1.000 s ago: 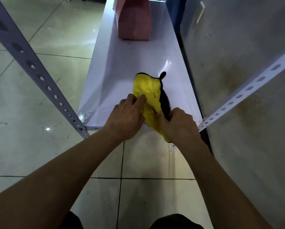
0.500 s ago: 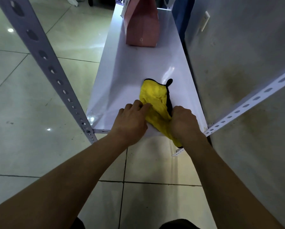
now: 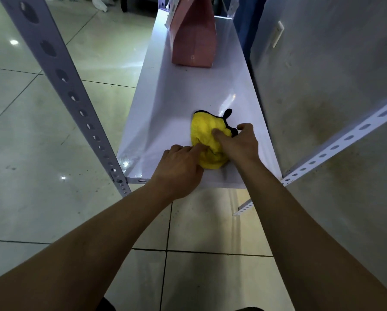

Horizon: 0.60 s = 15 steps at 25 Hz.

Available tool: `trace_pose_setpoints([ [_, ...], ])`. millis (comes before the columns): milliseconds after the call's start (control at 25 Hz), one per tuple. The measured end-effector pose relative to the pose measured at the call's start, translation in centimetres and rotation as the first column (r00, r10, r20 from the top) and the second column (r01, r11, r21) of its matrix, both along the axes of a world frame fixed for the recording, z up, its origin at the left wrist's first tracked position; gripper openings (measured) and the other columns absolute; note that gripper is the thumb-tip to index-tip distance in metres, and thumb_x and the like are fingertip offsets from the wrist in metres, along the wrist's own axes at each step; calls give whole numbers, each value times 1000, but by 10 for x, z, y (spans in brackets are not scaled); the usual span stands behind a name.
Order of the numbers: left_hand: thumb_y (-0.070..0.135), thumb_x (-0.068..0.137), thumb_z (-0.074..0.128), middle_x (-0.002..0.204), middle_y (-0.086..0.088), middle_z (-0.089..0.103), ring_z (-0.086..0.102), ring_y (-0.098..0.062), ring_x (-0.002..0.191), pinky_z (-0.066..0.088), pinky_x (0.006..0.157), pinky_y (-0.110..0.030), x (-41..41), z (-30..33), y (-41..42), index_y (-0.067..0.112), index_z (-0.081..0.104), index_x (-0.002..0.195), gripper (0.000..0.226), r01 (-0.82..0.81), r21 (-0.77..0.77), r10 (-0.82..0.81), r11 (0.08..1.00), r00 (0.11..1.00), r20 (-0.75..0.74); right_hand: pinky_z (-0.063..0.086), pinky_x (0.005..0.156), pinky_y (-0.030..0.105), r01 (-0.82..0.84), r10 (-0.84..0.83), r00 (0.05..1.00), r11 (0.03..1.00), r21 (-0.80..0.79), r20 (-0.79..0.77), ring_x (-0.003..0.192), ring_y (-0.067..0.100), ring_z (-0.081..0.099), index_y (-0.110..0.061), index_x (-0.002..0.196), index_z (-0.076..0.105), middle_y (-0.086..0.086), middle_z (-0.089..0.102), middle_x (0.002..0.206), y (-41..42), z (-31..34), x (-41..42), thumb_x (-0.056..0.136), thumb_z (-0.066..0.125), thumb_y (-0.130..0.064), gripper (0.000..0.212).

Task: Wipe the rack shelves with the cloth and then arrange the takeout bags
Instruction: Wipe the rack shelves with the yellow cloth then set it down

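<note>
A yellow cloth (image 3: 207, 140) with a black edge is lying bunched up on the near end of a white rack shelf (image 3: 179, 104), a little right of the shelf's middle. Its black hanging loop is sticking out at the far right of the bundle.

The right hand (image 3: 238, 143) is lying over the right side of the cloth, with its fingers curling into the yellow fabric and gripping it; the thumb is reaching over the cloth's black edge. The left hand (image 3: 181, 167) is sitting at the near left of the cloth, knuckles up, with its fingertips curling into the near edge of the bundle and pinching it. Both forearms are reaching in from the near side, bare.

A pink takeout bag (image 3: 193, 39) is standing upright at the far end of the same shelf, well apart from the cloth. A perforated metal upright (image 3: 60, 75) is rising at the near left corner of the rack, and another slotted post (image 3: 336, 147) is slanting across on the right, in front of a grey wall (image 3: 334, 63). Glossy floor tiles (image 3: 42, 142) are showing to the left and beneath the shelf.
</note>
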<state>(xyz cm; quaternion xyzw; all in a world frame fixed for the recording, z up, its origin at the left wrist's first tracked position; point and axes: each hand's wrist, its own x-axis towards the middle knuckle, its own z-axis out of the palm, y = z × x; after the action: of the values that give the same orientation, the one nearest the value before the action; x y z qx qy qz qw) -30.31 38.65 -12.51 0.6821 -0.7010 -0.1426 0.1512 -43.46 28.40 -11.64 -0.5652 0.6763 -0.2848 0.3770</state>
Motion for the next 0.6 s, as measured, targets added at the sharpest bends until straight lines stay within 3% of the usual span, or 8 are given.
trace_pose_setpoints([
  [80, 20, 96, 46, 93, -13, 68, 55, -37, 95, 43, 83, -41, 0, 6, -2, 17, 59, 124, 31, -5, -21, 5, 1000, 1000, -18, 48, 80, 27, -172, 169, 984, 984, -46, -61, 107, 21, 62, -13, 129, 59, 4, 65, 118, -3, 2, 0, 84, 71, -16, 47],
  [200, 25, 95, 51, 94, -9, 69, 57, -34, 91, 38, 74, -35, 1, 10, -1, 18, 64, 111, 21, -117, -99, 113, 988, 993, -45, 52, 98, 39, -457, 456, 889, 881, -124, -39, 110, 17, 65, -20, 122, 71, 0, 70, 119, 5, 2, -18, 84, 64, -1, 43],
  [280, 23, 93, 56, 112, -11, 62, 55, -34, 98, 43, 81, -39, 6, 8, 0, 16, 61, 123, 31, -195, -134, 180, 972, 977, -115, 50, 99, 42, -392, 356, 915, 893, -220, -189, 113, 19, 60, -29, 129, 64, 1, 61, 125, 13, 2, -27, 86, 72, -23, 44],
  [360, 26, 95, 55, 135, -14, 49, 51, -37, 110, 45, 92, -44, 11, 3, -1, 17, 53, 137, 43, -219, -66, 211, 973, 972, -105, 49, 85, 39, -113, 33, 966, 945, -306, -256, 106, 23, 58, -30, 129, 52, 4, 54, 118, 31, 0, -30, 86, 64, -56, 52],
  [400, 28, 97, 53, 144, -15, 43, 49, -39, 118, 43, 98, -44, 12, -1, -3, 18, 48, 142, 47, -219, -3, 218, 976, 973, -81, 46, 78, 37, -30, -37, 968, 965, -260, -250, 100, 25, 58, -28, 127, 46, 4, 54, 112, 41, -3, -27, 86, 57, -65, 57],
  [480, 32, 99, 51, 150, -18, 37, 45, -39, 126, 37, 102, -41, 11, -5, -8, 17, 45, 144, 48, -214, 73, 221, 974, 970, -98, 41, 74, 34, -42, 9, 960, 993, -111, -281, 94, 25, 56, -23, 125, 42, 3, 55, 103, 58, -12, -19, 86, 55, -64, 58],
  [600, 27, 99, 54, 129, -20, 54, 50, -38, 117, 39, 94, -38, 10, -5, -15, 12, 47, 139, 44, -284, 77, 293, 956, 893, -343, 41, 67, 26, -99, 82, 982, 991, -93, -171, 88, 17, 53, -16, 130, 46, -1, 56, 103, 59, -19, -13, 90, 65, -37, 49],
])
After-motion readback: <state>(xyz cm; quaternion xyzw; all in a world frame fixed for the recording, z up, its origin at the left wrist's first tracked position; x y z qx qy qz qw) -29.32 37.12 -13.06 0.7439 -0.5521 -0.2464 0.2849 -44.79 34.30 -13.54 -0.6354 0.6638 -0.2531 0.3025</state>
